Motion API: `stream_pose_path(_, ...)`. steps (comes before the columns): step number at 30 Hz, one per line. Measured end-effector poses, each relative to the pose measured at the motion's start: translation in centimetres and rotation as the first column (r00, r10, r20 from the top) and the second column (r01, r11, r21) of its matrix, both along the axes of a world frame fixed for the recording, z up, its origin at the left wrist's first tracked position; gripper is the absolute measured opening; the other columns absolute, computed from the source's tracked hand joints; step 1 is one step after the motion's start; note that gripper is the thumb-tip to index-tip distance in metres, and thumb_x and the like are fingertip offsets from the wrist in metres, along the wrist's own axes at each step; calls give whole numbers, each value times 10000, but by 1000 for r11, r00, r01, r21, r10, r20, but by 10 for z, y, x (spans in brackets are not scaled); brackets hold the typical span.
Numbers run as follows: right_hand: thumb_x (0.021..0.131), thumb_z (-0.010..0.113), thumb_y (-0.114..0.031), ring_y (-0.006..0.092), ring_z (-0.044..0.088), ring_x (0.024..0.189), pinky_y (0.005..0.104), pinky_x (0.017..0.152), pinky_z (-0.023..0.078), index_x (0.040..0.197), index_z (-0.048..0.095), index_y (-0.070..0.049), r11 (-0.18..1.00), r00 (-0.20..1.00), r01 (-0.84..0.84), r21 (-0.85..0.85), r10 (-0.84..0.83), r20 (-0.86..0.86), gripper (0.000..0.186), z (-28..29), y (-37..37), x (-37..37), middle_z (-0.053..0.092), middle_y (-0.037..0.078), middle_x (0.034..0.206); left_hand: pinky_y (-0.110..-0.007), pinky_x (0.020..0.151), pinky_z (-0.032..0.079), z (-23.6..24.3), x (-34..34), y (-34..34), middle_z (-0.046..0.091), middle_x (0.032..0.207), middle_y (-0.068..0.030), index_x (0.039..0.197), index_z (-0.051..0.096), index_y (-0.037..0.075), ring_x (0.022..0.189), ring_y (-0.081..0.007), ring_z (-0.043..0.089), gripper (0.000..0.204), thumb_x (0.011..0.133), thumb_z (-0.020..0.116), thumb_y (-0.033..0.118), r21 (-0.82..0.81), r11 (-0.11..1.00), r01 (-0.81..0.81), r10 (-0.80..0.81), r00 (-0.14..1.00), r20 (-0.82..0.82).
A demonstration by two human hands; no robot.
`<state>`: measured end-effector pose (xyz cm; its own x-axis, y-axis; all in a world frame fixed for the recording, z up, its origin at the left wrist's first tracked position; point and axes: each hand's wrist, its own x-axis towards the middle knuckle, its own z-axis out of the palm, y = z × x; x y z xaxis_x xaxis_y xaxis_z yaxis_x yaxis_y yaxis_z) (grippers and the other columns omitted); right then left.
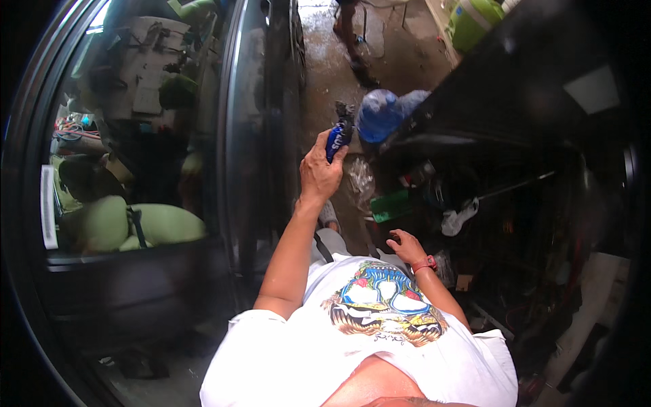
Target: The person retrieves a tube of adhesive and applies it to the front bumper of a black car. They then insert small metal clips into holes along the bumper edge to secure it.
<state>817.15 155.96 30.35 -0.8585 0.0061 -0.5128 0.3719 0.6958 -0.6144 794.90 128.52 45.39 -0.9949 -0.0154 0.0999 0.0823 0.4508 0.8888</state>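
My left hand (321, 175) is stretched out ahead at the middle, closed around a small blue object (336, 144) with pale lettering and a dark, ragged black end (345, 114) pointing away from me. Its exact kind is unclear. Just right of it, a translucent blue plastic bag or jug (378, 115) stands close but apart. My right hand (408, 248), with a red band at the wrist, hangs low near my waist. Its fingers are apart and loosely bent, and nothing shows in them.
A dark vehicle side with a reflecting window (135, 136) rises on my left. A large dark panel (495, 95) slants at the right. Below it lie a green rectangular piece (391, 207), crumpled clear plastic (361, 178) and a white bag (460, 218). Another person's leg (349, 44) shows far ahead.
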Motion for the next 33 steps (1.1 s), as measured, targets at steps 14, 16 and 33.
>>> stream_pose_path(14,905,710,-346,377,660,1127,440,986,508,1273,664,-25,935,935,-351,42,353,-41,490,13,-80,-313,705,215,1192,-433,793,547,22,-179,-23,710,975,-123,1206,649,114,913,-359,698,360,862,746,151,-81,996,-25,-13,899,-438)
stream_pose_path(16,902,713,-358,380,656,1142,443,995,505,1286,660,-31,922,924,-383,56,382,13,507,-6,-75,-361,701,217,1207,-446,814,552,21,-217,-12,720,1024,-157,1200,652,95,951,-393,700,354,856,733,115,-14,1000,23,-26,952,-305)
stream_pose_path(33,905,702,-373,345,684,1125,427,986,522,1276,666,-27,980,981,-139,142,117,152,509,-36,67,-793,718,199,1204,-480,747,527,-17,-707,58,714,947,-181,1117,648,55,868,-428,686,228,927,699,170,19,1000,-25,26,998,-50)
